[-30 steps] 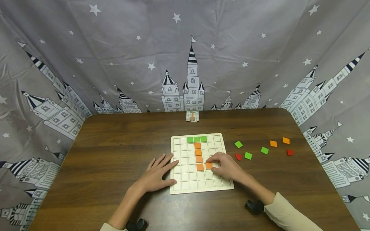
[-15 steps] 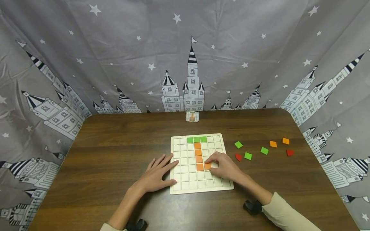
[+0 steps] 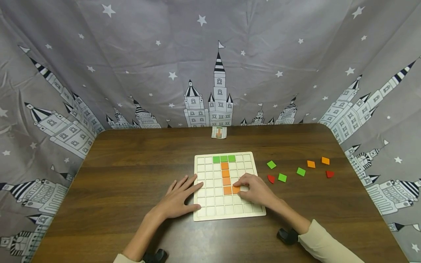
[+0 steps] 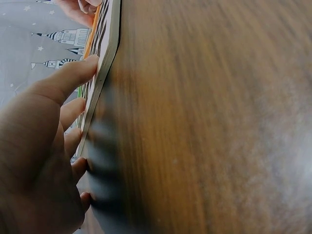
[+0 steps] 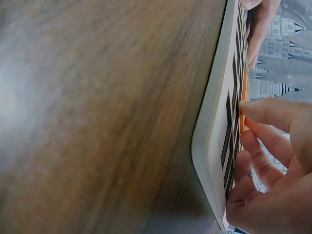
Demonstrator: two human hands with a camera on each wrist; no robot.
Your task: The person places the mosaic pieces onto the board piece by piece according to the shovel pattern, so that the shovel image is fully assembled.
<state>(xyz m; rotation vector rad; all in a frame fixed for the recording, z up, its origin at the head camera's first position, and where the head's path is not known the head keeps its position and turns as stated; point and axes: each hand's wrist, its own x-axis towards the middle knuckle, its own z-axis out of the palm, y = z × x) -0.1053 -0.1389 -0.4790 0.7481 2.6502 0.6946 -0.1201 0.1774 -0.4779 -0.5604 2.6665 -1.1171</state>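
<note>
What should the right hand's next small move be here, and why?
Probably a light press to settle the orange square tile flat: the right hand pinches it at the grid board, directly right of the bottom tile of the orange column. The left hand touches the board's left edge, which may help keep it steady.

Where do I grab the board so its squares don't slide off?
I'd grip the board at the middles of its left and right edges, coming in from both sides, keeping it level. It lies flat on the table, its thick side gives something to squeeze, and green squares and orange squares sit on top.
</note>
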